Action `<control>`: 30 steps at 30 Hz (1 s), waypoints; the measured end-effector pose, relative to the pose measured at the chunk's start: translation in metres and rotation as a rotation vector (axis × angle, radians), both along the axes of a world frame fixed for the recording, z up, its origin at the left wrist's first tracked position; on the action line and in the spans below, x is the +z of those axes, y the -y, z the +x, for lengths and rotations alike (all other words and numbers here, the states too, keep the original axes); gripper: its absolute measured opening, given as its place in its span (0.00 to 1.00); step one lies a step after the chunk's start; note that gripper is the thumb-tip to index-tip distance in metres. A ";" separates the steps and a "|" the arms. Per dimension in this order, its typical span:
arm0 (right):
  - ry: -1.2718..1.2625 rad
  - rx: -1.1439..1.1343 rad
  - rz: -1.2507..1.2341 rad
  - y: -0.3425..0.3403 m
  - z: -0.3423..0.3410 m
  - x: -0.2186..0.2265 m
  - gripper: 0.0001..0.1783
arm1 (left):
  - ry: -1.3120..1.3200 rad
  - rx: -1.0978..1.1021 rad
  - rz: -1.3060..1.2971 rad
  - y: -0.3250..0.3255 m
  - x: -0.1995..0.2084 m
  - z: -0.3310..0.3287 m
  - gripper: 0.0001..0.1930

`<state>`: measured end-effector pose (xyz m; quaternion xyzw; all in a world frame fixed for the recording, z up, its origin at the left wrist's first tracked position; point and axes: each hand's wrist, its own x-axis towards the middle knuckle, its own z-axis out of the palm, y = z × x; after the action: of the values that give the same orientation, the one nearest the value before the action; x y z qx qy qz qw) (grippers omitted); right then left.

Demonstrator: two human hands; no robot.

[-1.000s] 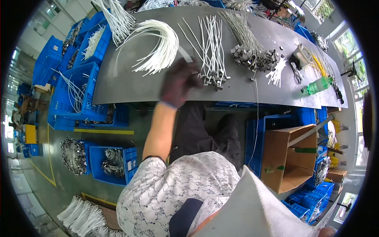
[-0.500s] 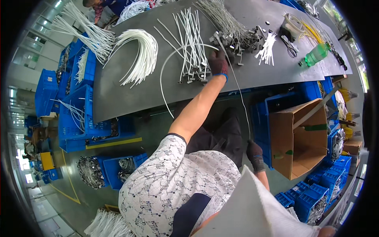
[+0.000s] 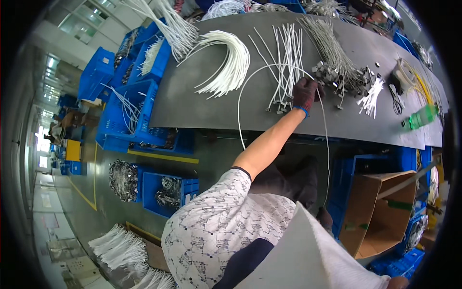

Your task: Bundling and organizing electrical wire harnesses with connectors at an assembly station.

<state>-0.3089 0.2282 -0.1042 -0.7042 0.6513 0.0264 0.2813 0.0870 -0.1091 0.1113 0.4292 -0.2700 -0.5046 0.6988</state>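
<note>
A gloved hand gripped a long white cable at the grey table.

The left hand (image 3: pixel 306 93), in a dark glove, was closed around a white cable (image 3: pixel 240 103) that looped over the table (image 3: pixel 192 103) and hung past its near edge. Just beside the hand lay straight white cables (image 3: pixel 284 58); metal clips (image 3: pixel 337 77) sat to its right, a curved white bundle (image 3: pixel 231 62) further left. Whether the right hand (image 3: pixel 325 217), low by the cardboard box (image 3: pixel 380 212), was shut could not be told.

Your gloved left hand (image 3: pixel 306 94) grips a long white cable (image 3: pixel 243 91) that arcs in a wide loop over the dark tabletop (image 3: pixel 192 103), both ends trailing off its near edge toward the floor.
</note>
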 end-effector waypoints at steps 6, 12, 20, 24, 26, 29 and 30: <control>0.100 -0.150 0.073 -0.018 -0.009 -0.022 0.16 | 0.132 -0.372 0.075 -0.027 -0.010 -0.003 0.06; -0.011 0.018 -0.030 -0.014 0.024 0.041 0.15 | -0.323 -0.231 0.107 -0.028 -0.020 0.016 0.09; -0.065 0.061 -0.005 -0.025 0.028 0.028 0.15 | -0.224 -0.295 0.081 -0.055 -0.019 0.009 0.06; 0.011 0.083 -0.093 -0.009 0.030 0.025 0.15 | -0.013 -0.689 0.136 -0.110 -0.074 -0.053 0.08; -0.016 0.054 -0.081 -0.002 0.029 0.029 0.15 | 0.081 -0.667 0.180 -0.113 -0.084 -0.062 0.08; -0.088 0.032 0.018 0.001 0.023 0.045 0.15 | 0.107 -0.528 0.214 -0.094 -0.080 -0.056 0.09; -0.131 0.051 0.085 0.008 0.023 0.051 0.15 | 0.045 -0.397 0.188 -0.083 -0.074 -0.050 0.09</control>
<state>-0.2859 0.2205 -0.0529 -0.7048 0.6484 0.1073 0.2671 0.0370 -0.0265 0.0376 0.4421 -0.3163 -0.6457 0.5362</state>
